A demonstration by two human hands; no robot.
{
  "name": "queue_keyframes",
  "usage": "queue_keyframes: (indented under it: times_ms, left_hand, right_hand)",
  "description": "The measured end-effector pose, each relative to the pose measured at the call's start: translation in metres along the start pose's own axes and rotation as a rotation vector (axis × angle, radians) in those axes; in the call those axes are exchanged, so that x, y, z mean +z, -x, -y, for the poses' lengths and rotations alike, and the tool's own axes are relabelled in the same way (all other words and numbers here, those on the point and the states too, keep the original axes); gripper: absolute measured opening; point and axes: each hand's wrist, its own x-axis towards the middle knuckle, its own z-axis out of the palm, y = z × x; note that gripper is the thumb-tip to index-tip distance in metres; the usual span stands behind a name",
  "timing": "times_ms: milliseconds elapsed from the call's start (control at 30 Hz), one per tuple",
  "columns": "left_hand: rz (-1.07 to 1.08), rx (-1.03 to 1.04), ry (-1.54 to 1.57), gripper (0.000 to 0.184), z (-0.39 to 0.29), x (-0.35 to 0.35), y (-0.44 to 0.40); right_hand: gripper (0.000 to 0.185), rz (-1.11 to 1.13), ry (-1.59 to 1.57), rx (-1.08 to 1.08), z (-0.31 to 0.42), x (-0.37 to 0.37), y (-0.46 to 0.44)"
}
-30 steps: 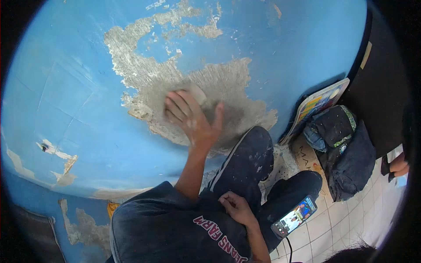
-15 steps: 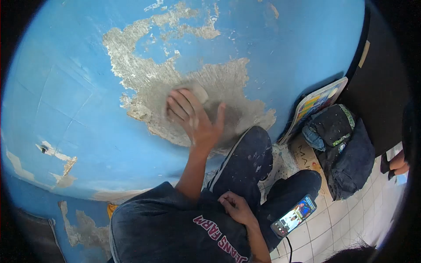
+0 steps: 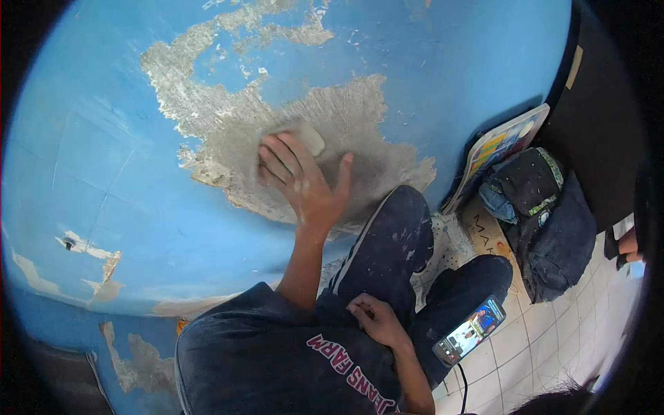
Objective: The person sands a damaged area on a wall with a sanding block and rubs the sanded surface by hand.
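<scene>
My left hand [image 3: 304, 180] presses flat against the blue wall [image 3: 69, 166], its fingers laid over a pale sanding block [image 3: 312, 140] and the thumb spread out to the right. Part of the block is hidden under the fingers. Around it is a rough grey patch [image 3: 200, 97] where the paint is gone, with ragged flaking edges. In my lap rests my right hand [image 3: 379, 319], fingers loosely curled, with nothing visible in it. A lit phone [image 3: 470, 330] showing a video lies by my thigh, a black cable running from its lower end.
To the right, dark clothing or a bag [image 3: 553, 228] lies over a cardboard box [image 3: 483, 225], beside a colourful board [image 3: 501, 149] leaning on the wall. Pale tiles [image 3: 508, 360] cover the floor. Another person's leg [image 3: 628, 245] shows at the right edge.
My view has tilted slightly, shifting the wall patch up and left in the picture. The left hand with the sanding block sits slightly lower on the patch. The right hand's fingers have loosened slightly.
</scene>
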Motion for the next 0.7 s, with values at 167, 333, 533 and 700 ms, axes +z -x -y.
queue_keyframes:
  times_ms: [167,333,533,700]
  left_hand:
    - [0.204,0.089,-0.017,0.123,0.010,0.003,0.025]
    - [-0.132,-0.041,0.081,0.113,0.009,-0.024,-0.027]
    - [0.035,0.038,-0.004,0.114,0.013,0.011,0.026]
    - [0.026,0.011,0.018,0.113,0.012,-0.006,0.004]
  right_hand:
    - [0.015,0.006,0.003,0.063,-0.002,-0.001,-0.001]
    - [0.015,-0.012,-0.018,-0.043,0.000,0.003,0.000]
    - [0.013,-0.008,-0.024,0.007,-0.006,0.002,-0.001]
    - [0.012,-0.033,-0.029,-0.023,-0.003,0.003,0.002]
